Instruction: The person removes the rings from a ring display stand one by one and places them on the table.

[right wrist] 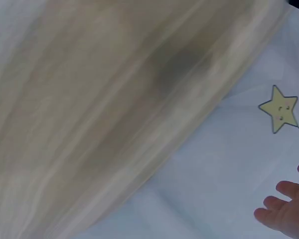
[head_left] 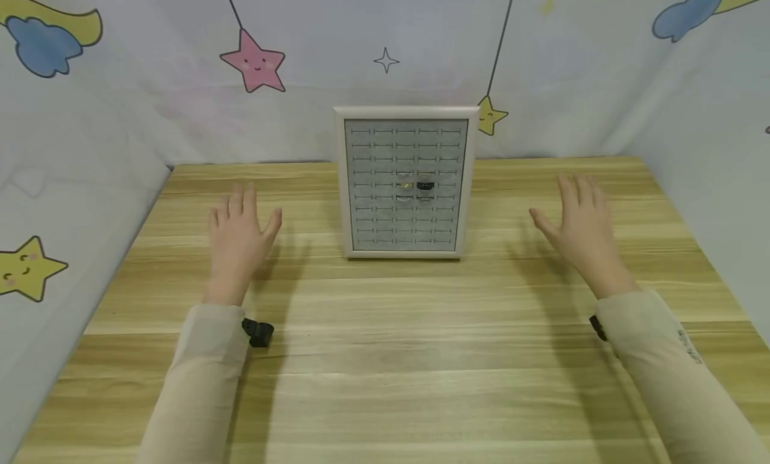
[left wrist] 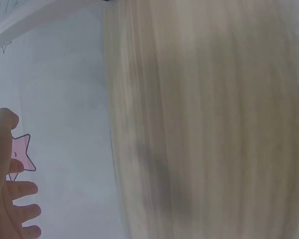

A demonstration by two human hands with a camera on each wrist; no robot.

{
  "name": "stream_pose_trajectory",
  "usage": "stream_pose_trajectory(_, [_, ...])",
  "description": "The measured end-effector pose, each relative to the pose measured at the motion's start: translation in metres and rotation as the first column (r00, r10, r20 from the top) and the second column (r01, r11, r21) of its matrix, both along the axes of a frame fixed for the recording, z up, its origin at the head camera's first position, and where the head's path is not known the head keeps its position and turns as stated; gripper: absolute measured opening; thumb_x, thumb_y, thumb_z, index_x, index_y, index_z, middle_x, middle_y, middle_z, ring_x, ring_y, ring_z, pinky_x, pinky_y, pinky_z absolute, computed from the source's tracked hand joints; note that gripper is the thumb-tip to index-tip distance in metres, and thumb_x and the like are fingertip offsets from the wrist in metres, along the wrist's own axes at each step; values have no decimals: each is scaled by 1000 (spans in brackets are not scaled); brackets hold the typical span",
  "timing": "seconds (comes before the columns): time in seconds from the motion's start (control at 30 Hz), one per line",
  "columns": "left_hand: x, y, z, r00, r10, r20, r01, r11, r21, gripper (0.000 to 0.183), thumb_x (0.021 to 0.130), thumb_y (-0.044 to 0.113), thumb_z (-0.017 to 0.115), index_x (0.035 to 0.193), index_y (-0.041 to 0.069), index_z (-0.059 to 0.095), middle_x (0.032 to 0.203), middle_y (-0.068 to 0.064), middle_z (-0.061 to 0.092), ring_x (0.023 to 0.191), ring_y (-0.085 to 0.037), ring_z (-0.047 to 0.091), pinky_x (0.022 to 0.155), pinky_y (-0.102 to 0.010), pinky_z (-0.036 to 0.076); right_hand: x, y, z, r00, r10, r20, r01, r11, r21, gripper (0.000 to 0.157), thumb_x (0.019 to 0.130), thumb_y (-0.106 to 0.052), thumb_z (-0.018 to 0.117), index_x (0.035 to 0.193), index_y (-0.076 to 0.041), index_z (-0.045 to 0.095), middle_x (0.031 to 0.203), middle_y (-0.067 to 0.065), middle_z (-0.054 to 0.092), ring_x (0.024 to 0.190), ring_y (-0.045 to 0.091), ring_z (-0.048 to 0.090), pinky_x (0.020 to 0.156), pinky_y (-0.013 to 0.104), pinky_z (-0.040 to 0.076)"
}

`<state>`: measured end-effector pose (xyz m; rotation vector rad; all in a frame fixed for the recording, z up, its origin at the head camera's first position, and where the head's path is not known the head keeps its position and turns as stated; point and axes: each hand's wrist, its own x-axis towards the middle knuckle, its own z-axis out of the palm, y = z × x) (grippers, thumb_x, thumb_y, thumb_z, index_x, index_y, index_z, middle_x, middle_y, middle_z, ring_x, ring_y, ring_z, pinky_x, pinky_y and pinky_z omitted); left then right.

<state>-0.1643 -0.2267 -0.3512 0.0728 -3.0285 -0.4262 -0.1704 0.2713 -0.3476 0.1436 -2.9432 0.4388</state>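
A white-framed ring display board with a grey slotted panel stands upright at the back middle of the table. Several rings sit in its middle slots, among them a black ring and a gold-coloured ring. To the left of the board, my left hand is held over the table with fingers spread and nothing in it. My right hand is likewise over the table on the board's other side, fingers extended and holding nothing. In the left wrist view, part of the board's frame crosses the top left corner.
The wooden table has a light striped grain. Behind it and along both sides hangs a white curtain printed with stars and clouds. A small black device is at the left wrist, and another at the right cuff.
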Motion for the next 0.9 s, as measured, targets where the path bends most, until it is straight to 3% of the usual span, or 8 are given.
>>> stream_pose_trajectory(0.1, [-1, 6, -1, 999, -8, -49, 13, 994, 106, 69, 101, 46, 31, 151, 1, 19, 151, -28, 28, 140, -48, 24, 116, -60, 19, 0, -11, 8, 996, 9, -85, -19, 993, -112, 66, 97, -32, 52, 145, 7, 28, 144, 34, 32, 134, 51, 27, 114, 60, 21])
stream_pose_trajectory(0.2, [-1, 14, -1, 998, -3, -66, 20, 965, 261, 63, 102, 42, 34, 149, 2, 26, 147, -27, 38, 136, -45, 34, 112, -58, 30, 0, -25, 19, 992, -7, -130, -23, 972, -234, 57, 97, -23, 54, 142, 7, 35, 139, 32, 42, 129, 49, 37, 109, 59, 30])
stream_pose_trajectory(0.33, [-2, 25, -1, 997, -11, -74, 44, 886, 462, 54, 102, 33, 41, 147, 5, 33, 144, -23, 45, 133, -40, 41, 108, -55, 38, -1, -46, 30, 976, -12, -216, -67, 933, -355, 47, 95, -13, 57, 136, 6, 45, 130, 29, 52, 118, 44, 50, 100, 54, 42])
stream_pose_trajectory(0.5, [-5, 38, -3, 995, -64, -76, 97, 794, 601, 49, 101, 25, 46, 145, 6, 38, 140, -21, 50, 128, -37, 48, 107, -47, 43, -3, -75, 43, 942, 34, -334, -188, 877, -442, 37, 91, -4, 60, 126, 8, 54, 118, 26, 61, 105, 39, 59, 92, 48, 50])
stream_pose_trajectory(0.73, [-12, 58, -9, 986, -164, -16, 125, 685, 718, 56, 96, 17, 55, 147, 11, 35, 144, -19, 45, 132, -35, 44, 110, -46, 41, -9, -110, 55, 947, 129, -293, -272, 808, -523, 32, 90, 1, 60, 121, 6, 59, 111, 23, 66, 100, 33, 62, 88, 42, 53])
stream_pose_trajectory(0.9, [-18, 67, -12, 972, -232, 48, 108, 614, 782, 72, 91, 9, 60, 152, 16, 23, 152, -14, 34, 140, -33, 34, 115, -47, 33, -15, -129, 57, 956, 189, -225, -286, 780, -557, 30, 90, 1, 59, 119, 5, 60, 110, 21, 66, 102, 29, 62, 88, 39, 53])
